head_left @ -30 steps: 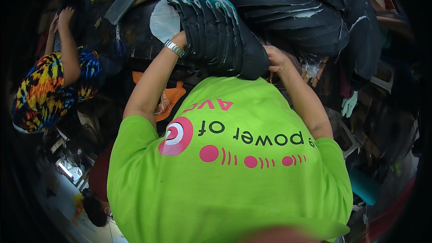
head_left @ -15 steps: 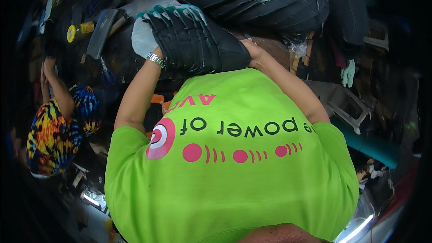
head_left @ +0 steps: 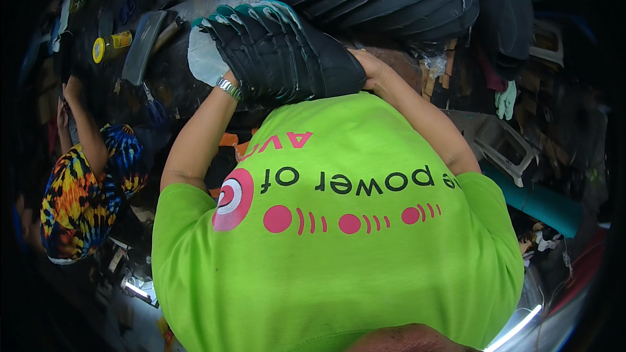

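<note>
A fanned stack of black fabric pieces (head_left: 287,52) with teal-green edges lies between my hands, just beyond my green shirt. My left hand (head_left: 231,78), with a metal watch at its wrist, grips the stack's left part from below; its fingers are hidden under the layers. At the right tip, my right hand (head_left: 370,68) is closed on the pieces, fingers mostly out of sight behind them. A pale rounded sheet (head_left: 203,58) sticks out beside my left wrist, under the fanned edges.
Larger black padded pieces (head_left: 365,0) are piled at the far side of the dark table. On the left are a yellow-lidded jar (head_left: 99,50), a dark flat block (head_left: 145,47) and blue-handled scissors (head_left: 156,111). A co-worker in a colourful shirt (head_left: 81,202) is farther left. A pale green glove (head_left: 505,100) hangs at right.
The stack has shifted slightly away from me, and its layers look a little more spread at the left. Both hands keep their places on it.
</note>
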`<state>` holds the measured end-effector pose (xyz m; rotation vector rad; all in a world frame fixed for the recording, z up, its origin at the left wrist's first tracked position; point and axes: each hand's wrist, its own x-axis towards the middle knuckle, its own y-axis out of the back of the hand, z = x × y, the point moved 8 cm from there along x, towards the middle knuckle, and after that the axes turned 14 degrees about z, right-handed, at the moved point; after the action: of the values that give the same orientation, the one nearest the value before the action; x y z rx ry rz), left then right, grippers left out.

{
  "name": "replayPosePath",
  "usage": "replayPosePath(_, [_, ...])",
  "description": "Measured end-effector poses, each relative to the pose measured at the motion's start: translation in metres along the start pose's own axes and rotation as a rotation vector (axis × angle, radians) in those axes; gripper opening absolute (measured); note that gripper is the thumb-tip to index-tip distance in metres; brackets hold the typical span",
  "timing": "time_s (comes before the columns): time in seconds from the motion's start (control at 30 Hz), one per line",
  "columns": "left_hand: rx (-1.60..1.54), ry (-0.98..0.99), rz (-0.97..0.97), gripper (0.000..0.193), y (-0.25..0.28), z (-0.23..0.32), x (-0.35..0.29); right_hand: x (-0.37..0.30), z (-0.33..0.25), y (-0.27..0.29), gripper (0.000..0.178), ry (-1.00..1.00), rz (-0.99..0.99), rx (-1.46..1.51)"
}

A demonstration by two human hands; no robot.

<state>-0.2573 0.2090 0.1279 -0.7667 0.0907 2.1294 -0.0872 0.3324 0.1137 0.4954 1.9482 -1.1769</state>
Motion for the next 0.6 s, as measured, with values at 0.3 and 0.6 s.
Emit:
replayPosePath(0.3, [-0.313,0.082,0.185,0.032,0.049,-0.004,-0.028,-0.031,-0.014,-0.012,0.031,0.124,-0.063,-0.152])
replayPosePath(0.6, [-0.372,0.126,0.238,0.032,0.069,-0.017,-0.038,-0.036,-0.023,-0.014,0.028,0.230,0.153,-0.431])
